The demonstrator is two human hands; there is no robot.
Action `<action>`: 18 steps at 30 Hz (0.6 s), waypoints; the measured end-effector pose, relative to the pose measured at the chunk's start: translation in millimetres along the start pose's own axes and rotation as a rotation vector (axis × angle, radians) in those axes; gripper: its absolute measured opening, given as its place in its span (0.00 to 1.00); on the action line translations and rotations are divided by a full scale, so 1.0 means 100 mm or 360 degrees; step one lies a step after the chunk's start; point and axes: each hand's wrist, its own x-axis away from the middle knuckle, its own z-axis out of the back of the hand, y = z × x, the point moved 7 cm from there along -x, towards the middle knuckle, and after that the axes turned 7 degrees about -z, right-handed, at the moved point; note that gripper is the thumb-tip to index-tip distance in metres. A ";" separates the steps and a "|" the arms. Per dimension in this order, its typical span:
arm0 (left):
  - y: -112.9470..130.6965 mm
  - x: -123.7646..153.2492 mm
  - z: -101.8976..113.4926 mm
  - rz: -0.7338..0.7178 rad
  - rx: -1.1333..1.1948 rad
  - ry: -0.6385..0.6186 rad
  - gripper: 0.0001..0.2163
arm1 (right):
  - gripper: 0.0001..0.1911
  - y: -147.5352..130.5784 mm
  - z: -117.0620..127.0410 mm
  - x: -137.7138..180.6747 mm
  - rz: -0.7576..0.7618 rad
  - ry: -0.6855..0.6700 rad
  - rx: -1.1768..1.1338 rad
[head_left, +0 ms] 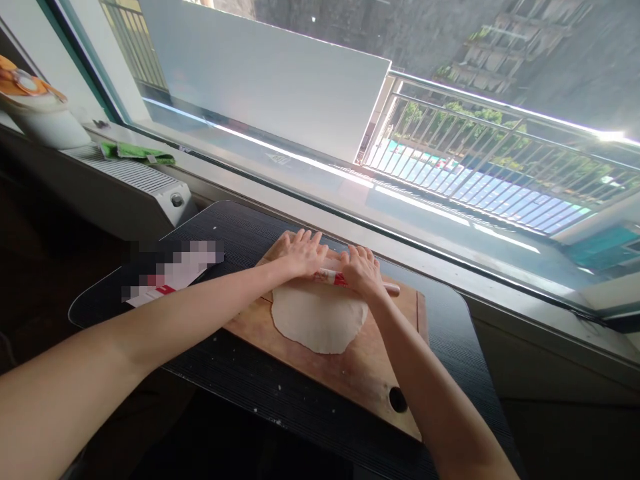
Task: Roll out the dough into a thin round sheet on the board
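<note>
A wooden rolling pin (pixel 393 289) with a red and white wrap lies across the far part of a flattened sheet of dough (pixel 320 320). My left hand (pixel 304 255) is closed over the pin's left part, its fingers reaching past the far side. On the right part, my right hand (pixel 361 268) curves over the pin in the same way, near its bare end. The pin's left end is hidden by my left hand. Under the dough is a wooden cutting board (pixel 373 370) with a dark round hole in its near right corner.
The board rests on a dark table (pixel 453 327) with small white specks. A partly blurred white and red packet (pixel 167 288) lies on the left. Beyond the table run a window sill (pixel 425 267) and glass. A green cloth (pixel 137 153) and a white container (pixel 47 120) stand at left.
</note>
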 end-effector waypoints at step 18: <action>0.13 0.29 -0.10 -0.0332 -0.0062 0.0111 0.26 | 0.22 0.07 0.03 0.19 0.0046 0.0096 -0.0063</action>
